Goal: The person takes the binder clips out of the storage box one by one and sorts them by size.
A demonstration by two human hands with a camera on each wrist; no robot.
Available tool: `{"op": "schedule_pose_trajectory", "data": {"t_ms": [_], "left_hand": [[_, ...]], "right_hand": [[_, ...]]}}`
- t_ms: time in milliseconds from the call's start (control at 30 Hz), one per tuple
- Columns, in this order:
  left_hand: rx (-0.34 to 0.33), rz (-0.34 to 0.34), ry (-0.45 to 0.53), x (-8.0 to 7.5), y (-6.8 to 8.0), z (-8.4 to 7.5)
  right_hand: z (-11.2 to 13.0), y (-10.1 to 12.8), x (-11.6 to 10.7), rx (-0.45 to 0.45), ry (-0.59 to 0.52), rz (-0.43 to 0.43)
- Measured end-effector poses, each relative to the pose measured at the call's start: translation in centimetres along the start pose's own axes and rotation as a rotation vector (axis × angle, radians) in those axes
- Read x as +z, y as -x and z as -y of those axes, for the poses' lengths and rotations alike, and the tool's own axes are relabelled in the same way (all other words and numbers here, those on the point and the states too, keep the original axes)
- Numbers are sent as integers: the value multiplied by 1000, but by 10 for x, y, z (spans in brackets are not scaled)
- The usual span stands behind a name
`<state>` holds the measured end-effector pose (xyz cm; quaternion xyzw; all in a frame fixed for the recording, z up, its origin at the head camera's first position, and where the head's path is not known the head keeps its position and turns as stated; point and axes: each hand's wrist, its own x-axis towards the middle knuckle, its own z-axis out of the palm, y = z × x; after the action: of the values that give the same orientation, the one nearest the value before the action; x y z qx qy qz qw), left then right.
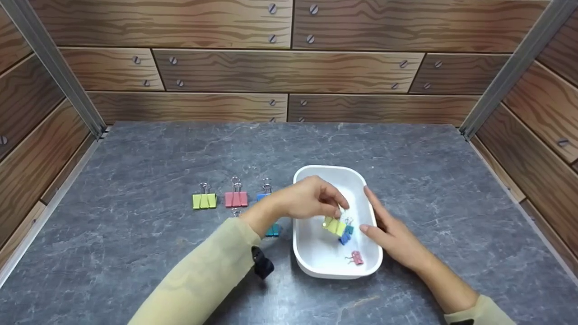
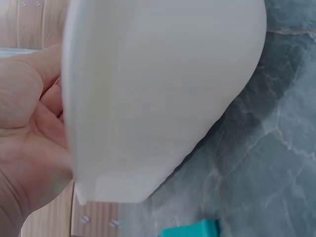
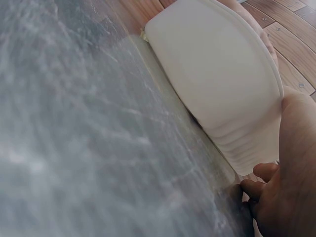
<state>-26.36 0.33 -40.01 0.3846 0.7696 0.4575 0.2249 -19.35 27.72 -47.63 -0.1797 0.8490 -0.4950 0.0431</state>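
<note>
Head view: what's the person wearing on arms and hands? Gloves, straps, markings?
Both hands are bare: no gloves or rings visible on the left hand or the right hand. Both arms wear long pale yellow-green sleeves, plain, with no markings. A black strap or mount sits at the left wrist, and a bit of black shows at the right sleeve near the frame edge.

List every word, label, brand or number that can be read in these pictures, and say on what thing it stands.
None: no readable text stands on the white tray, the binder clips, such as the yellow binder clip pinched by the left hand, the table or the wood-print walls.
</note>
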Motion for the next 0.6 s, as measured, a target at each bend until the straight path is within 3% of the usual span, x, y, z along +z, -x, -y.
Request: {"op": "schedule_pose_trajectory", "data": {"t_ms": [167,367,600], "left_hand": [[1,-113,16,-17,16,-8],[31,-227,-1,-43,46,-16],[34,-300,26,-66,83,-20]], "right_hand": [[0,0,0,12,0,-7],[0,0,0,6,8,-21],[1,0,0,4,21,-21]]}}
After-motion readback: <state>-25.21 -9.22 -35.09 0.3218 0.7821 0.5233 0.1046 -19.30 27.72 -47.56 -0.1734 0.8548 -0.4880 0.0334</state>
